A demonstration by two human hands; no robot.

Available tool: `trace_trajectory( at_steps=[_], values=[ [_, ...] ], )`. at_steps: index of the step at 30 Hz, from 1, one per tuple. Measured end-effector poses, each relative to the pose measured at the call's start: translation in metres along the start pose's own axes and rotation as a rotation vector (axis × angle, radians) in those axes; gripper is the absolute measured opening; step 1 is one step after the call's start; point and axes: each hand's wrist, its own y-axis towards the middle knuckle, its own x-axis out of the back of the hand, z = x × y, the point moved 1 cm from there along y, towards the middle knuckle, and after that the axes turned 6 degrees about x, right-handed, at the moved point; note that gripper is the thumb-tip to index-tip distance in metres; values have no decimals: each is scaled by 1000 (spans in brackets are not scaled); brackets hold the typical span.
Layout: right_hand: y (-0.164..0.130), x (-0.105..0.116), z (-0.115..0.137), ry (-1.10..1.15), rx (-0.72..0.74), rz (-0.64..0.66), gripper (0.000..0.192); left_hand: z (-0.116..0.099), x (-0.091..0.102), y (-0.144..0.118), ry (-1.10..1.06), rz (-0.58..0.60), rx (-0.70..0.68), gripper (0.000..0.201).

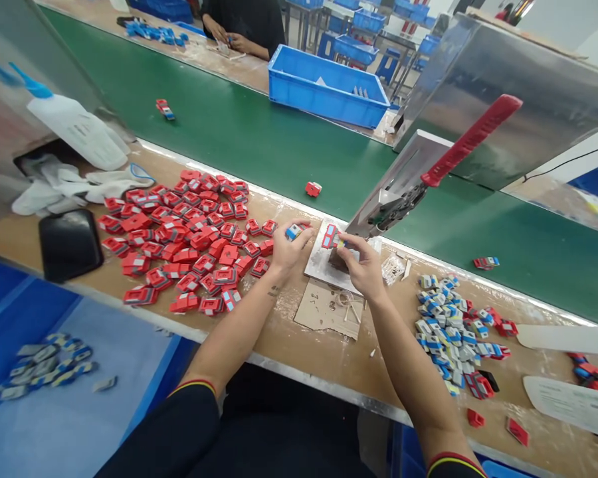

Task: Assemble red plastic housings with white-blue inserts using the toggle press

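My left hand (290,249) is closed around a small blue and white toy vehicle part (294,232), over the workbench near the pile of red parts. With its thumb and fingers pinched, my right hand (363,264) grips a toy vehicle (330,236) showing a red side with light blue windows. This vehicle is above the pale base plate of a hand press (315,262), whose red lever (473,139) rises to the upper right. My fingers hide part of both pieces. Beneath the plate's front edge lies a torn piece of cardboard (323,310) with small bits on it.
Red toy shells (194,242) are heaped left; blue, white and grey parts (443,325) right. A green conveyor belt (259,156) carries several toy vehicles. Beyond it are a blue crate (323,89) and a co-worker's hands (232,43). A squeeze bottle (80,129) and black tray (70,245) stand left.
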Motion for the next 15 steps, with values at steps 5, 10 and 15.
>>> trace_trajectory(
  at_steps=[5,10,15],
  values=[
    [-11,4,6,219,-71,-75,33,-3,-6,-6,-135,30,81,29],
    [-30,13,30,501,-166,-81,32,-2,-10,-7,-260,35,200,33],
    [-60,79,37,546,-160,-181,50,-1,-12,-10,-416,40,314,27]
  ],
)
